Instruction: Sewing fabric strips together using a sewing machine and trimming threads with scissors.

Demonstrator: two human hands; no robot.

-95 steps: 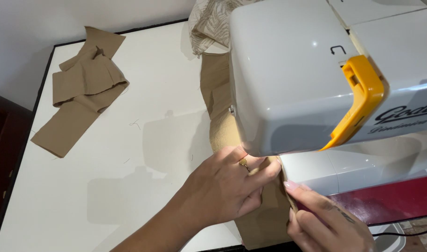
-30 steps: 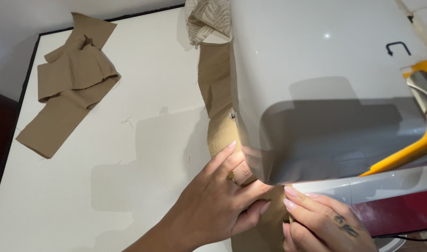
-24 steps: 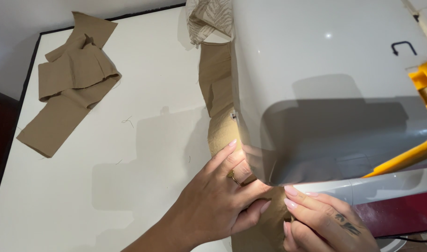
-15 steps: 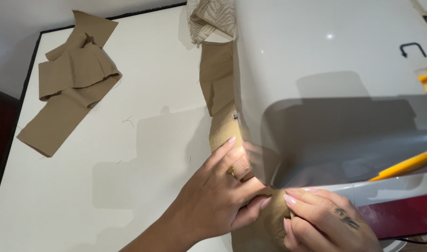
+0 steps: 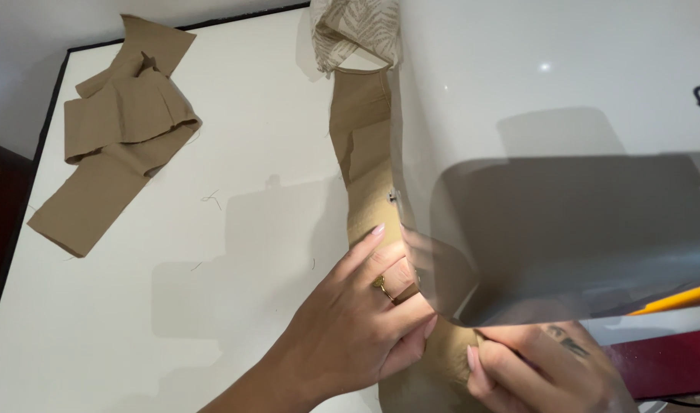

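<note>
A long strip of tan fabric point(image 5: 369, 160) runs along the left side of a white sewing machine point(image 5: 548, 145) and passes under its head. My left hand point(image 5: 357, 329), with a gold ring on one finger, lies flat on the strip, fingertips at the machine's edge. My right hand point(image 5: 533, 371) pinches the near end of the same strip, just below the machine. The needle area is hidden by the machine's body.
The machine stands on a white table point(image 5: 212, 252) with a dark edge. A pile of tan fabric pieces point(image 5: 113, 130) lies at the far left. A cream patterned cloth point(image 5: 357, 30) is bunched behind the machine. A yellow part point(image 5: 675, 298) shows at the machine's right.
The view has shifted closer over the machine, so it fills more of the frame. My left hand's fingers have slid a little further along the strip toward the machine. My right hand keeps its pinch.
</note>
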